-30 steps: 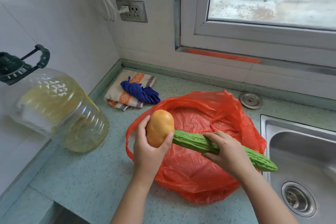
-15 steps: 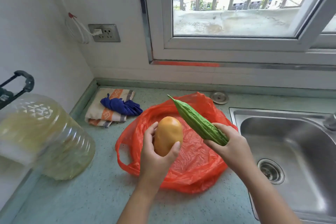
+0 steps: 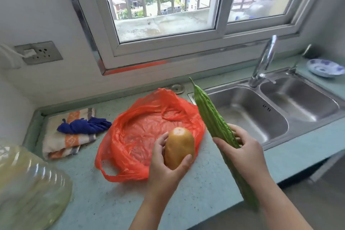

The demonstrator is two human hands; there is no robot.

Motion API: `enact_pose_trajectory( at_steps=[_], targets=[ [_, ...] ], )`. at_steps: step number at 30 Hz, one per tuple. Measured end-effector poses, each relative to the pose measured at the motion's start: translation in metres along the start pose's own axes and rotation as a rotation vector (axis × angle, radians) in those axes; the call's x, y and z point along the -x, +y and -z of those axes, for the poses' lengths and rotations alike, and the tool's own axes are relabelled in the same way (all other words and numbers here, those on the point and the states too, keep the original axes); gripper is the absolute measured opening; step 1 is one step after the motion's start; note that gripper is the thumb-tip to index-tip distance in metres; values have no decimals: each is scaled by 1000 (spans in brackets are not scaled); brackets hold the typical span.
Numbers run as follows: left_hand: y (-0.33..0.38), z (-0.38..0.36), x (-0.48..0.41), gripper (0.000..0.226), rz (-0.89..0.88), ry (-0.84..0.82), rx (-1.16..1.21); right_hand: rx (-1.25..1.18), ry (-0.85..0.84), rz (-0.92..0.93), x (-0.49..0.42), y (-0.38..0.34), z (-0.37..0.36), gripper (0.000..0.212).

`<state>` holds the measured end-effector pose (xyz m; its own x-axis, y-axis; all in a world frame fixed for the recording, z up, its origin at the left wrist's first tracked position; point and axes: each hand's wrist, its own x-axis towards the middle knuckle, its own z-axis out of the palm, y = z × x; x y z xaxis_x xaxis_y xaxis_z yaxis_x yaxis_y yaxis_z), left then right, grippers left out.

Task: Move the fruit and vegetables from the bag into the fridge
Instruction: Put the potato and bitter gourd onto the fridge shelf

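Observation:
An orange plastic bag (image 3: 141, 136) lies open and flat on the green counter (image 3: 196, 192); nothing shows inside it. My left hand (image 3: 166, 166) grips a yellow-orange mango (image 3: 178, 147) above the bag's near right edge. My right hand (image 3: 240, 147) grips a long green bitter gourd (image 3: 211, 117) around its middle. The gourd stands steeply, its tip pointing up toward the window, its lower end passing behind my right wrist. The fridge is not in view.
A double steel sink (image 3: 261, 115) with a tap (image 3: 263, 61) lies to the right. A folded towel (image 3: 63, 140) with a blue cloth (image 3: 84, 126) sits left of the bag. A big oil jug (image 3: 28, 188) stands at the near left. A patterned dish (image 3: 324, 67) sits far right.
The view has swung right and up, bringing in the tap and second basin. The bitter gourd has turned from lying across the bag to pointing steeply up. Both hands have drawn nearer.

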<state>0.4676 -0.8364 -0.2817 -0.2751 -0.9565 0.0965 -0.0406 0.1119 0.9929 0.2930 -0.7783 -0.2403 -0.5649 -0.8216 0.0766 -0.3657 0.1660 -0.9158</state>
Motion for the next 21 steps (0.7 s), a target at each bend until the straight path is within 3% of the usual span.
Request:
enact_pose_trajectory(
  at_steps=[11, 21],
  targets=[
    [15, -97, 34, 66, -36, -367, 60, 98, 418, -133, 69, 30, 103, 37],
    [46, -263, 127, 66, -72, -801, 76, 150, 800, -240, 178, 93, 260, 38]
  ],
)
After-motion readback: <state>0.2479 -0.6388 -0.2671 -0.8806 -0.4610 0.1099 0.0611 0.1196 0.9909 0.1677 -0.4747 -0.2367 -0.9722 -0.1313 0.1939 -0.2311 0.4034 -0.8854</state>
